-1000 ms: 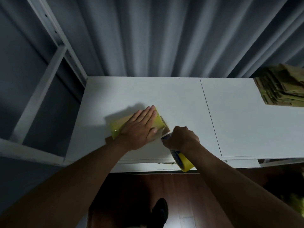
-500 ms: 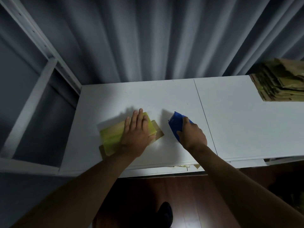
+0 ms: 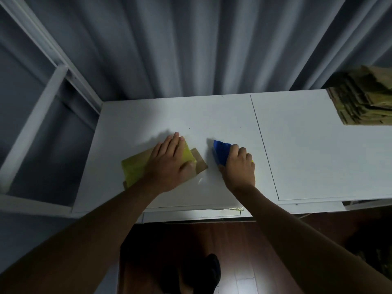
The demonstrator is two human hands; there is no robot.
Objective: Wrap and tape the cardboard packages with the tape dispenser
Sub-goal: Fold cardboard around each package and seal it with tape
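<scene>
A flat cardboard package (image 3: 135,169) partly covered in yellow tape lies on the white table (image 3: 212,115), left of the middle. My left hand (image 3: 169,164) presses flat on it with straight fingers. A bare brown corner of the package sticks out to the right of that hand. Just right of the package, my right hand (image 3: 238,166) grips the blue tape dispenser (image 3: 220,152), which stands on the table apart from the package.
A stack of taped cardboard packages (image 3: 364,98) sits at the table's far right edge. A grey curtain hangs behind the table. A white metal frame (image 3: 42,98) stands to the left. A seam (image 3: 265,145) splits the tabletop. Wooden floor and my shoe lie below.
My right hand has brought the tape dispenser up from the table's front edge and set it down right of the package. The left hand stays pressed on the package.
</scene>
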